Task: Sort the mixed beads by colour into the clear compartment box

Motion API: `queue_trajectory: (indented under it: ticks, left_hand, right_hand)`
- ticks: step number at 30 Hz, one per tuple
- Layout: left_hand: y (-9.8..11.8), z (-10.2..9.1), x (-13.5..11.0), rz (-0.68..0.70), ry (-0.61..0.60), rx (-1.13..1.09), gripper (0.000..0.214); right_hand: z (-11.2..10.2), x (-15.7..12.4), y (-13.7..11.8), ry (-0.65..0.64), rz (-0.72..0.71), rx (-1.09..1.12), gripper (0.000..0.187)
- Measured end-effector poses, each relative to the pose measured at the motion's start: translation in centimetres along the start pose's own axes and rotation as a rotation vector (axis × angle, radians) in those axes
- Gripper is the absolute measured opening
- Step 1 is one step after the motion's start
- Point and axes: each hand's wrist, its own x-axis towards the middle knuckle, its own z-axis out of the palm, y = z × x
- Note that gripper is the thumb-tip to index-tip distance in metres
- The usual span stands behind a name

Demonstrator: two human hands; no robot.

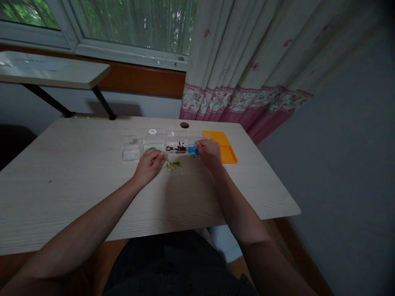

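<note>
A clear plastic compartment box (132, 149) lies on the far middle of a pale wooden table (77, 185). Its cells hold green beads (152, 148), dark brown beads (176, 148) and blue beads (193, 151). A small loose pile of green and yellowish beads (173, 165) lies on the table just in front of the box. My left hand (149, 162) rests with curled fingers at the left side of this pile, fingertips pinched together; whether a bead is between them is too small to tell. My right hand (210, 153) sits palm down at the box's right end, over the blue cell.
An orange lid (226, 149) lies flat right of the box, next to my right hand. A cable hole (184, 125) is near the table's far edge. A small side table (46, 72) stands behind on the left. Curtain (247, 61) and window are beyond.
</note>
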Motion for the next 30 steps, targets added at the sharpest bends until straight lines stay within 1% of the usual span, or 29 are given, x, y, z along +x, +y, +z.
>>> queue_trajectory:
  ticks: [4,6,9,14,17,19,25,30]
  left_hand:
    - [-0.8,-0.2,0.1,-0.004,0.048,0.057,0.027]
    - [-1.1,-0.3,0.2,0.005,0.045,0.100,0.024]
    - [-1.3,-0.4,0.2,0.033,-0.001,0.172,0.021]
    - [-0.8,-0.7,0.1,0.135,-0.115,0.291,0.022]
    - [-0.5,-0.7,-0.2,0.181,-0.184,0.334,0.020]
    - [-0.4,-0.7,-0.3,0.183,-0.220,0.347,0.019]
    - [-0.3,-0.6,-0.5,0.161,-0.244,0.393,0.019]
    - [-0.2,-0.3,-0.7,0.183,-0.266,0.427,0.017]
  right_hand:
    - [0.1,0.0,0.0,0.039,-0.018,0.031,0.029]
    - [0.1,0.0,-0.1,0.059,-0.026,0.034,0.029]
    - [0.2,0.0,-0.2,0.062,-0.033,0.031,0.029]
    - [0.3,-0.1,-0.3,0.053,-0.037,0.048,0.029]
    - [0.5,-0.2,-0.3,0.077,-0.058,0.046,0.029]
    - [0.6,-0.2,-0.3,0.096,-0.075,0.043,0.028]
    - [0.7,-0.4,-0.3,0.113,-0.107,0.050,0.026]
    - [0.7,-0.5,-0.4,0.115,-0.119,0.074,0.026]
